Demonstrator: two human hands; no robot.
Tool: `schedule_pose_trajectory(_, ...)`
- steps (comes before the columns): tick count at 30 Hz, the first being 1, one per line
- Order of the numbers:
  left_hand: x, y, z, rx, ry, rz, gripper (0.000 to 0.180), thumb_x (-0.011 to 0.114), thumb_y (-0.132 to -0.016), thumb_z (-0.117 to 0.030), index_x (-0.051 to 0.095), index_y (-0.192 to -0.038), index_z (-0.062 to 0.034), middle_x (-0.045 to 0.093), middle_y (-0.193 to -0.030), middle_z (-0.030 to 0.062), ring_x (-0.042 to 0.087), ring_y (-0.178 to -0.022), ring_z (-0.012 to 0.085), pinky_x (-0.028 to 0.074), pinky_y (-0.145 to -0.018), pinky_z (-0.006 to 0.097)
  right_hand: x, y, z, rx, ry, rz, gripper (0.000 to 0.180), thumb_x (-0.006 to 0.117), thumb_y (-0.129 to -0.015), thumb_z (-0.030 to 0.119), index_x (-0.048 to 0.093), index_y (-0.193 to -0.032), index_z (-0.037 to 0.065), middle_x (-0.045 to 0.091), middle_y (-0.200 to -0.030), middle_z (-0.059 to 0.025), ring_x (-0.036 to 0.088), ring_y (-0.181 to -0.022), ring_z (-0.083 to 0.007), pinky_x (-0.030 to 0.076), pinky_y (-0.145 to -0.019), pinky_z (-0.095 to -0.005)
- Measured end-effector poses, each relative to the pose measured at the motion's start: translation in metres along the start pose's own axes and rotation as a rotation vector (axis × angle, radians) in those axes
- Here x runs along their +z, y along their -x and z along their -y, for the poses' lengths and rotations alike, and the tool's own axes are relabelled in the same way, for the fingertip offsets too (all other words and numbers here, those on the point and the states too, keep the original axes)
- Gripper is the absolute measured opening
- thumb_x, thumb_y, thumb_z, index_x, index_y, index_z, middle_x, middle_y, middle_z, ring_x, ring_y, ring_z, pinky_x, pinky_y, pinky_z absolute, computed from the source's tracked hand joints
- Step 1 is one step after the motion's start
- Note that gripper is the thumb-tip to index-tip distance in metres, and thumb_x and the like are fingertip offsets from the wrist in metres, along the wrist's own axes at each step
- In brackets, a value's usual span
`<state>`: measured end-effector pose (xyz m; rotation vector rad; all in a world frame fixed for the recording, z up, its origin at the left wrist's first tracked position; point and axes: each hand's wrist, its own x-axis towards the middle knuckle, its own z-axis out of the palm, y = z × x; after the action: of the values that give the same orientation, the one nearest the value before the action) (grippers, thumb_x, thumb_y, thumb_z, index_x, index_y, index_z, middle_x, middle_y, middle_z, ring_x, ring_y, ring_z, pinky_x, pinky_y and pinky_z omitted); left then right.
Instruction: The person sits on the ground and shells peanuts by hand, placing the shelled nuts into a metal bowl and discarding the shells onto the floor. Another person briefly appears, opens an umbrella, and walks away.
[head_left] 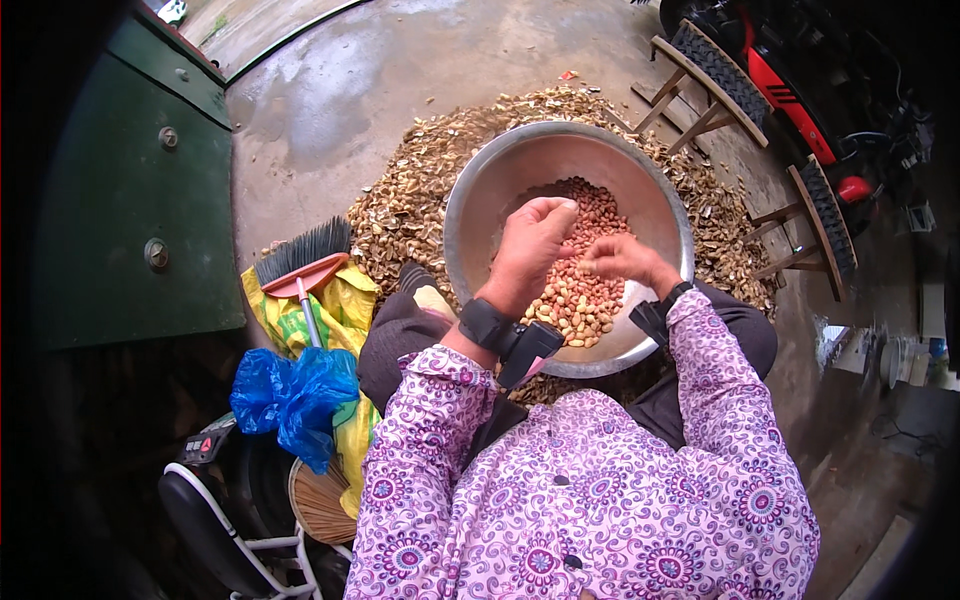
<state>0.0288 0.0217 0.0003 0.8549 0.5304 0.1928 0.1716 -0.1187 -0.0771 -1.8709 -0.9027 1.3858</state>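
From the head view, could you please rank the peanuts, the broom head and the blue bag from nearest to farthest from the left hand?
1. Peanuts: in the metal bowl, right under the left hand.
2. Broom head: on the ground to the person's left, beside the shell pile.
3. Blue bag: lower left, by the person's left elbow, farthest.

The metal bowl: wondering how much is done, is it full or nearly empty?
Partly full: shelled peanuts cover the bottom of the metal bowl, walls bare above.
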Motion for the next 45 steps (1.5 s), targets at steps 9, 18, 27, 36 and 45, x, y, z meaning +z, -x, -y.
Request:
schedule_pose_trajectory(9, 0.002, -0.002, 0.017, -0.160, -0.051, 0.024, 0.020, 0.052, -0.080, -0.015, 0.051, -0.096, -0.0025, 0.054, -0.081, 0.0038, 0.054, -0.070, 0.0121, 0.048, -0.060, 0.024, -0.002, 0.019, 0.053, -0.239, -0.390, -0.030, 0.017, 0.060, -0.076, 0.015, 0.055, -0.087, 0.003, 0.055, -0.076, 0.0009, 0.051, -0.067, -0.0052, 0.043, -0.062, -0.0182)
schedule_pose_trajectory(18, -0.001, -0.003, 0.015, -0.089, -0.047, 0.048, 0.012, 0.055, -0.077, -0.007, 0.054, -0.087, -0.0003, 0.057, -0.077, 0.0063, 0.054, -0.061, 0.0105, 0.047, -0.053, 0.021, -0.005, 0.017, 0.047, -0.223, -0.635, -0.066, 0.016, 0.058, -0.077, 0.018, 0.055, -0.084, 0.004, 0.055, -0.073, 0.0007, 0.051, -0.064, -0.0052, 0.043, -0.057, -0.0177)
schedule_pose_trajectory(27, -0.002, -0.001, 0.003, 0.005, 0.039, 0.003, 0.015, 0.055, -0.076, -0.006, 0.053, -0.090, -0.0007, 0.055, -0.072, 0.0040, 0.052, -0.059, 0.0090, 0.046, -0.050, 0.020, 0.010, 0.001, 0.011, -0.097, -0.361, -0.150, 0.021, 0.056, -0.077, 0.024, 0.055, -0.072, 0.003, 0.050, -0.061, 0.0033, 0.046, -0.057, -0.0042, 0.036, -0.051, -0.0187)
schedule_pose_trajectory(36, -0.011, 0.001, 0.003, 0.011, 0.029, 0.027, 0.016, 0.055, -0.077, -0.008, 0.053, -0.091, -0.0012, 0.058, -0.080, 0.0068, 0.054, -0.061, 0.0101, 0.046, -0.053, 0.021, 0.056, -0.013, -0.020, -0.039, 0.669, 0.127, 0.009, 0.056, -0.064, 0.014, 0.060, -0.065, 0.006, 0.055, -0.055, -0.0030, 0.051, -0.052, -0.0118, 0.042, -0.051, -0.0260)
schedule_pose_trajectory(45, -0.016, 0.008, -0.001, 0.001, 0.022, 0.004, 0.016, 0.054, -0.077, -0.008, 0.053, -0.091, -0.0002, 0.059, -0.084, 0.0074, 0.055, -0.064, 0.0100, 0.046, -0.052, 0.020, 0.081, -0.023, -0.063, 0.122, 0.779, 0.053, 0.013, 0.057, -0.062, 0.016, 0.062, -0.067, 0.006, 0.058, -0.060, -0.0121, 0.056, -0.056, -0.0235, 0.044, -0.054, -0.0319)
